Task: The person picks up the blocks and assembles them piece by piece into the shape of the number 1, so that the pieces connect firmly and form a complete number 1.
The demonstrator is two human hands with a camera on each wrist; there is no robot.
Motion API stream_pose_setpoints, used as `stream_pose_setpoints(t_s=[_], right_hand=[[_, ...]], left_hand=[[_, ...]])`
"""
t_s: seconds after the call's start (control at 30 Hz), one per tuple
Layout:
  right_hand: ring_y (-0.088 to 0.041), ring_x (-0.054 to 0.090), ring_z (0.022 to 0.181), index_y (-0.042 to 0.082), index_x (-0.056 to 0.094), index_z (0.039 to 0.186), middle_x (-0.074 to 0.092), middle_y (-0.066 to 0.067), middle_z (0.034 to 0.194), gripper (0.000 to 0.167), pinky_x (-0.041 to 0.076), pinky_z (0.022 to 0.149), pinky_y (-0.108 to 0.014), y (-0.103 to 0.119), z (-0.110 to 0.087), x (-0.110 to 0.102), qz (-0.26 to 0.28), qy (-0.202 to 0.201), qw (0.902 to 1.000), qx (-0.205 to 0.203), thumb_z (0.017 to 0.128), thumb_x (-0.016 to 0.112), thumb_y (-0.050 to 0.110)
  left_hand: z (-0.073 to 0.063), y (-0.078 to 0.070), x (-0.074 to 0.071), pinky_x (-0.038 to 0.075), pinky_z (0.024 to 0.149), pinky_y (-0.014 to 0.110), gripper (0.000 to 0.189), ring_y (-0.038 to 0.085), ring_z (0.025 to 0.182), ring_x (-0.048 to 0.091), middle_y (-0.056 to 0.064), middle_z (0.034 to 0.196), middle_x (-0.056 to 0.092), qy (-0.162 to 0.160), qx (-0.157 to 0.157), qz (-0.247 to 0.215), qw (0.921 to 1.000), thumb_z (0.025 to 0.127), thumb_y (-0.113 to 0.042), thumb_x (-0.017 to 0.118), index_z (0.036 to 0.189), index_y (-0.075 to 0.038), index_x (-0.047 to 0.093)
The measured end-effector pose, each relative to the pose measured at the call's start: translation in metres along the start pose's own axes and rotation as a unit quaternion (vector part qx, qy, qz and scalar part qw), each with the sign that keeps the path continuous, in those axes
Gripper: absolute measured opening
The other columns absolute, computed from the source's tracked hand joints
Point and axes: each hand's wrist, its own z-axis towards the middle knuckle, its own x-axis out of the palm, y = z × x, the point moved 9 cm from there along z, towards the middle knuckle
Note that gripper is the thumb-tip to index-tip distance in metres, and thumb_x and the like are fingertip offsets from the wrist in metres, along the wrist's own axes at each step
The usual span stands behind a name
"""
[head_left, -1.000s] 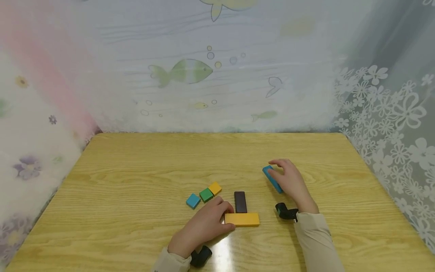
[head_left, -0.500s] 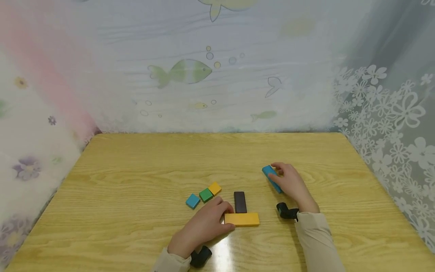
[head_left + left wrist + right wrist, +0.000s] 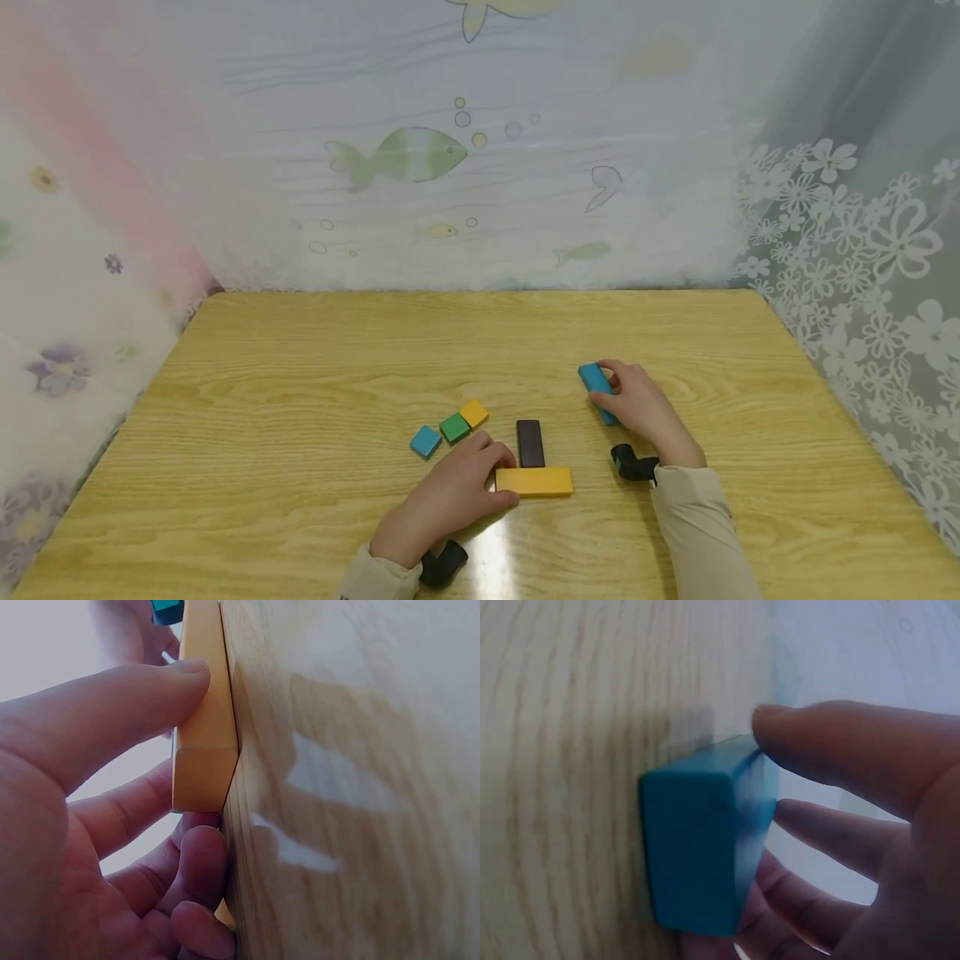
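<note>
My left hand (image 3: 457, 490) holds the left end of a long yellow block (image 3: 536, 482) lying on the table. In the left wrist view the thumb (image 3: 161, 690) lies against the side of the yellow block (image 3: 204, 705), with the other fingers on its opposite side. A dark block (image 3: 530, 443) points away from the yellow one, its near end against it or very close. Farther right, my right hand (image 3: 641, 404) pinches a long blue block (image 3: 595, 379) that lies slanted on the table. The right wrist view shows the thumb at the edge of the blue block (image 3: 694, 855) and fingers opposite.
Left of the dark block lie three small square blocks: one yellow (image 3: 474, 413), one green (image 3: 454, 428) and one blue (image 3: 426, 442). The yellow and green ones touch at a corner. Patterned curtains (image 3: 480, 183) hang behind the wooden table (image 3: 337, 350) and along its sides.
My right hand's thumb has slid from the blue block's top to its side, and its fingers have closed in. The block stays about where it was. The left hand has not moved.
</note>
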Motion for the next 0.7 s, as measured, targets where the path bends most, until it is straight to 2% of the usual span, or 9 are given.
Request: stream_pose_setpoints(t_s=[0.13,0.23,0.3,0.4,0.5,0.6,0.7], right_hand=[[-0.019,0.042,0.061,0.002,0.034,0.135,0.047,-0.008,0.075,0.061,0.035,0.055,-0.032,0.0043,0.0002,0.0027,-0.016,0.019,0.9997,0.003,0.086,0.059,0.027],[-0.017,0.036,0.053,0.002,0.034,0.135,0.041,-0.005,0.064,0.062,0.03,0.05,-0.03,0.0053,-0.0007,0.005,-0.023,0.024,0.9994,0.011,0.086,0.059,0.031],[-0.018,0.041,0.057,0.002,0.034,0.135,0.046,-0.005,0.069,0.063,0.034,0.053,-0.031,0.0054,-0.0019,0.006,-0.03,0.023,0.9992,0.016,0.086,0.058,0.033],[-0.025,0.054,0.078,0.002,0.033,0.136,0.057,-0.013,0.092,0.064,0.042,0.066,-0.038,0.0065,-0.0033,0.0064,-0.04,0.02,0.9987,0.024,0.086,0.055,0.036],[-0.033,0.053,0.099,0.001,0.03,0.137,0.053,-0.02,0.114,0.065,0.042,0.077,-0.045,0.0084,-0.0052,0.0071,-0.048,0.021,0.9982,0.029,0.088,0.052,0.038],[-0.031,0.054,0.096,0.0,0.029,0.137,0.054,-0.019,0.112,0.067,0.043,0.075,-0.044,0.0097,-0.0055,0.0066,-0.05,0.02,0.9979,0.035,0.088,0.05,0.04],[-0.022,0.054,0.078,0.001,0.027,0.138,0.057,-0.01,0.096,0.068,0.043,0.067,-0.038,0.0101,-0.0042,0.0067,-0.046,0.019,0.998,0.038,0.088,0.051,0.041]], left_hand=[[0.0005,-0.0007,-0.0008,0.037,0.066,0.021,0.029,0.006,0.071,0.039,-0.01,0.085,0.041,0.001,0.0,0.001,1.0,0.076,-0.04,0.068,0.097,-0.022,0.058],[0.0006,-0.0009,-0.0008,0.037,0.066,0.022,0.028,0.006,0.071,0.04,-0.01,0.085,0.041,0.003,-0.002,0.0,1.0,0.076,-0.04,0.068,0.097,-0.022,0.058],[0.0003,-0.0009,-0.0008,0.037,0.066,0.022,0.028,0.006,0.071,0.04,-0.01,0.086,0.041,0.005,-0.003,-0.002,1.0,0.077,-0.04,0.068,0.097,-0.022,0.058],[0.0004,-0.0004,-0.0002,0.037,0.066,0.022,0.029,0.006,0.071,0.04,-0.01,0.086,0.041,0.007,-0.004,-0.004,1.0,0.077,-0.04,0.067,0.097,-0.022,0.058],[0.0003,-0.0003,0.0005,0.037,0.066,0.022,0.029,0.007,0.072,0.04,-0.01,0.087,0.041,0.007,-0.002,-0.003,1.0,0.077,-0.04,0.067,0.097,-0.022,0.058],[0.0005,-0.0004,0.0002,0.037,0.067,0.022,0.029,0.006,0.073,0.04,-0.01,0.087,0.042,0.004,-0.001,-0.001,1.0,0.077,-0.041,0.067,0.096,-0.022,0.058],[0.0007,-0.0003,0.0,0.037,0.067,0.022,0.028,0.006,0.073,0.04,-0.01,0.087,0.042,0.002,0.0,-0.001,1.0,0.077,-0.041,0.067,0.096,-0.023,0.058]])
